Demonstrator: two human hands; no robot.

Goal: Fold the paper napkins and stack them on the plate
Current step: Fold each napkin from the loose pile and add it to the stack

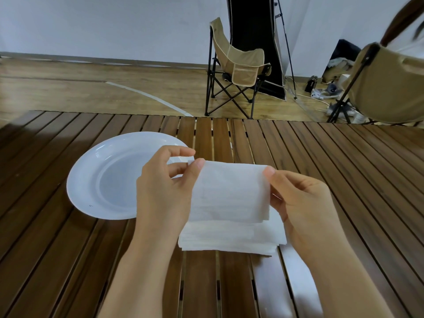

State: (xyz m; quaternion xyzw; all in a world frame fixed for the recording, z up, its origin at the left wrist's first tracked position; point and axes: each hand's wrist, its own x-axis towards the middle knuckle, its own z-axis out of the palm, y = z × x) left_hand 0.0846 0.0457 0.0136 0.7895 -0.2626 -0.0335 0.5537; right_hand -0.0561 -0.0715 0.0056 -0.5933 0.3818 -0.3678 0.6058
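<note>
I am looking down over both forearms at the slatted wooden table (344, 171), and I am taking the stack of napkins (231, 239) as my landmark, since it is lying nearest to me on the table between the two wrists. Directly above that stack, lifted clear of it, a single napkin (229, 191) is hanging as a white sheet, its top edge stretched level and its lower edge dropping in front of the stack. The left hand (165, 191) is taking the napkin's upper left corner in its grip: thumb and curled forefinger are pinching the paper, and the other fingers are arching loosely above it. The right hand (305, 203) is gripping the upper right corner the same way, with the thumb tip pressing on the front of the sheet and the fingers curling behind it, where I cannot see them. Beyond the stack and to its left, the white plate (91, 177) is sitting on the table with nothing on it, and the left hand is overlapping its right rim from my view. Much farther beyond the stack, past the table's far edge, a tan folding chair (238, 63) is standing on the wooden floor (91, 88) against a pale wall, and a second tan chair (390, 88) is showing beyond the stack to the right.
</note>
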